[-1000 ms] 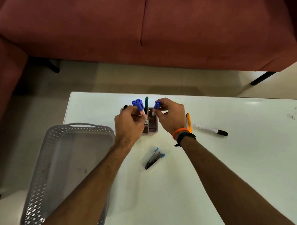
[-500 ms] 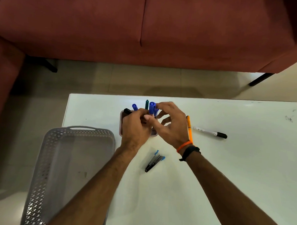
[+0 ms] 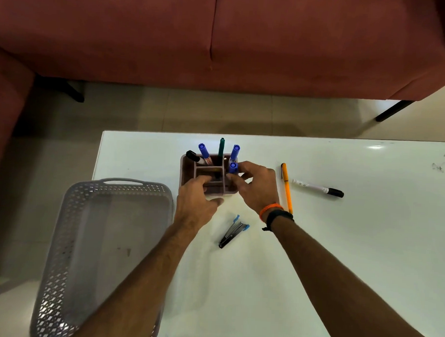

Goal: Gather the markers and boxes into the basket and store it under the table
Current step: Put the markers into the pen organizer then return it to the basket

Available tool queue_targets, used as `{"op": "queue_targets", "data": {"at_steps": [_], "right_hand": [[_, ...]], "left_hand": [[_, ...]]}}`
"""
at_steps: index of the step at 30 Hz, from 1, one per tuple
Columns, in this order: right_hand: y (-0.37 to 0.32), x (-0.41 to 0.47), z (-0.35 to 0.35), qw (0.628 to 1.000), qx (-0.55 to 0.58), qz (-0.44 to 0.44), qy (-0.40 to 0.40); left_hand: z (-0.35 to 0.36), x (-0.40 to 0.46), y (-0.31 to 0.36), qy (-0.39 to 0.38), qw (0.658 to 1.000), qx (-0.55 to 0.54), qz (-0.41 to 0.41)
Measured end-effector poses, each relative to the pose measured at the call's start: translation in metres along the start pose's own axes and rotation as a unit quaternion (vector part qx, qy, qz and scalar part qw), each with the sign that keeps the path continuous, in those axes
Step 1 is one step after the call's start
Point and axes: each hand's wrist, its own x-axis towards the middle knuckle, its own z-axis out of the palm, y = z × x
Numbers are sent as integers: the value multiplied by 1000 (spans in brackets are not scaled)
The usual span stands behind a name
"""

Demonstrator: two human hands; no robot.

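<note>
A brownish compartment box [image 3: 187, 168] stands on the white table [image 3: 340, 250]. In it stand a black marker [image 3: 192, 155], a blue marker [image 3: 204, 152], a green marker [image 3: 221, 148] and another blue marker [image 3: 235, 151]. My right hand [image 3: 257, 189] pinches a third blue marker [image 3: 233, 167] upright in the box's right compartment. My left hand [image 3: 197, 201] grips the box's near wall, fingers over it and thumb below. A grey perforated basket [image 3: 124, 183] with nothing in it sits at the table's left edge.
An orange pen [image 3: 286, 189] and a white marker with a black cap [image 3: 317, 188] lie right of my right hand. A small black and blue stapler [image 3: 232, 231] lies between my forearms. A red sofa [image 3: 222, 41] stands beyond the table.
My left hand has let go of the blue markers it held, which now stand in the box, and dropped to the box's near wall. My right hand has lowered its blue marker into the right compartment.
</note>
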Motion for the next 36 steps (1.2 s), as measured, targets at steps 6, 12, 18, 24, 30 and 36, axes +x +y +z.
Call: {"op": "queue_targets", "data": {"at_steps": [6, 12, 18, 24, 30, 36], "right_hand": [[-2, 0, -4, 999, -32, 30, -1], [7, -21, -35, 998, 12, 64, 17], [38, -38, -90, 992, 26, 93, 77], [101, -41, -136, 991, -15, 116, 71], [158, -25, -157, 992, -102, 78, 4], [193, 1, -152, 970, -229, 26, -80]], "left_hand": [[0, 1, -1, 0, 1000, -12, 6], [3, -12, 9, 3, 999, -33, 17], [38, -27, 43, -37, 998, -44, 17], [97, -24, 80, -49, 998, -30, -12], [166, 1, 96, -12, 998, 23, -58], [211, 24, 101, 19, 991, 79, -108]]}}
